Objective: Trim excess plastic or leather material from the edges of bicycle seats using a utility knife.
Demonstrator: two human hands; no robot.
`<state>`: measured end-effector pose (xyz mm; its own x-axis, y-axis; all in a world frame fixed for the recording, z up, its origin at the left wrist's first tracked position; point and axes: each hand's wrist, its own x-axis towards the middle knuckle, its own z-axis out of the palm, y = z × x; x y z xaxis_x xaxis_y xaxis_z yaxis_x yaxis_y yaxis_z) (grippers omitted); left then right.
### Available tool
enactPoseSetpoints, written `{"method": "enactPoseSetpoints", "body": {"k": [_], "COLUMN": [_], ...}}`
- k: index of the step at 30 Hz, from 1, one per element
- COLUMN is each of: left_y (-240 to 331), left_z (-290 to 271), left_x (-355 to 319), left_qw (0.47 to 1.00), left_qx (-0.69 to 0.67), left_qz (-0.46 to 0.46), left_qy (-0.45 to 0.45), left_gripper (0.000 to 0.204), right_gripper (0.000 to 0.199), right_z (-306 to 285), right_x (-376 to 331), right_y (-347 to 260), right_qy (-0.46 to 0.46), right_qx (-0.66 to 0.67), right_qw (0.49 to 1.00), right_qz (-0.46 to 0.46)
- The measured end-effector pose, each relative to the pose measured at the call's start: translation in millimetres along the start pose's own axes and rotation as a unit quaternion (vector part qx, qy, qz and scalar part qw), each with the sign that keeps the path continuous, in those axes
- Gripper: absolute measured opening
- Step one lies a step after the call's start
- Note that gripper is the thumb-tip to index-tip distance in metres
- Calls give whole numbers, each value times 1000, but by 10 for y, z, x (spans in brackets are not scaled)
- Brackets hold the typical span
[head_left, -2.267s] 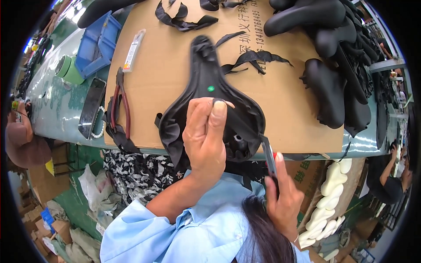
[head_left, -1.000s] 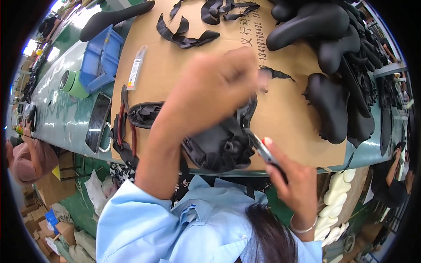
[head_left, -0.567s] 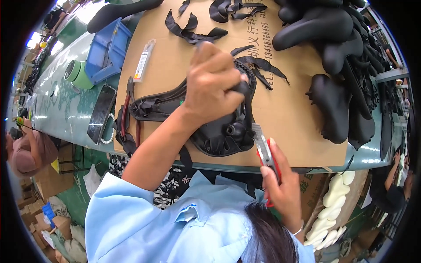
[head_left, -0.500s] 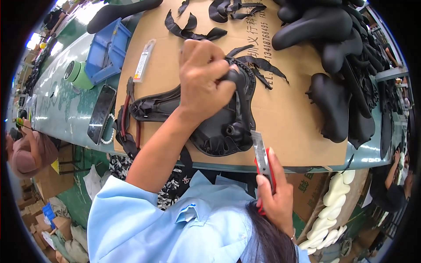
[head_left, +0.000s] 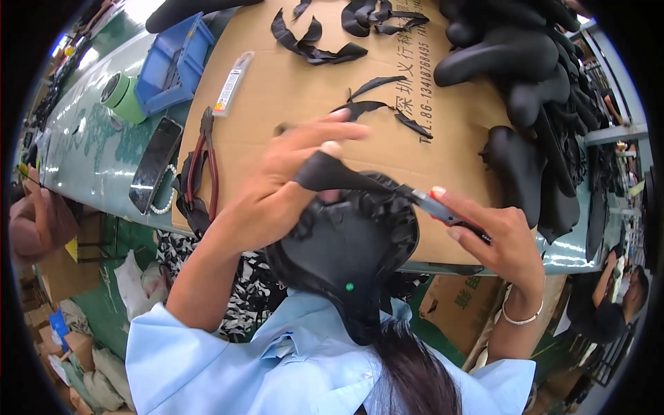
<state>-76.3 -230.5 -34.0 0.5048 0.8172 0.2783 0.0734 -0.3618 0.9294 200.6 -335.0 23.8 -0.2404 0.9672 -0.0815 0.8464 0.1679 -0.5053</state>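
Note:
A black bicycle saddle [head_left: 332, 242] is held underside up close to my body, its narrow nose pointing at me and its wide end away. My left hand [head_left: 266, 187] pinches a loose strip of black cover material [head_left: 328, 173] at the wide end and pulls it up and left. Part of the saddle's rim is hidden behind that hand. In my right hand [head_left: 508, 242] is a red and grey utility knife [head_left: 446, 211]. Its blade meets the strip at the saddle's far right edge, where the tip is hard to make out.
Cardboard [head_left: 256, 90] covers the table, with black offcuts [head_left: 311, 48], red-handled pliers [head_left: 206, 159] and a slim plastic case [head_left: 232, 86] on it. To the left are a phone [head_left: 158, 162], a green container [head_left: 123, 98] and a blue bin [head_left: 173, 66]. Black saddles [head_left: 512, 62] pile up right.
The saddle has turned so its nose faces me, and has come nearer. My left fist has opened into a pinch on the strip. My right hand has raised the knife to the saddle's edge.

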Motion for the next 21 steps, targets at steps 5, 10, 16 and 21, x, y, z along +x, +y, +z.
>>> {"method": "enactPoseSetpoints", "body": {"k": [5,10,16,21], "left_y": [-177,164,451,-456], "left_z": [127,50,-325,-51], "left_x": [266,538,783,382], "left_qw": [944,864,848,817], "left_qx": [-273,-462,-500,507], "left_qz": [-176,-189,154,129], "left_qy": [-60,61,80,242], "left_gripper": [45,38,30,46], "right_gripper": [62,60,59,91], "right_z": [236,504,661,1126], "right_x": [-37,-383,-812,-542], "right_y": [-191,-480,-788,-522], "right_qy": [-54,8,61,224], "right_qx": [-123,-112,-71,137], "right_qw": [991,992,973,954], "right_qz": [-16,50,210,147]}}
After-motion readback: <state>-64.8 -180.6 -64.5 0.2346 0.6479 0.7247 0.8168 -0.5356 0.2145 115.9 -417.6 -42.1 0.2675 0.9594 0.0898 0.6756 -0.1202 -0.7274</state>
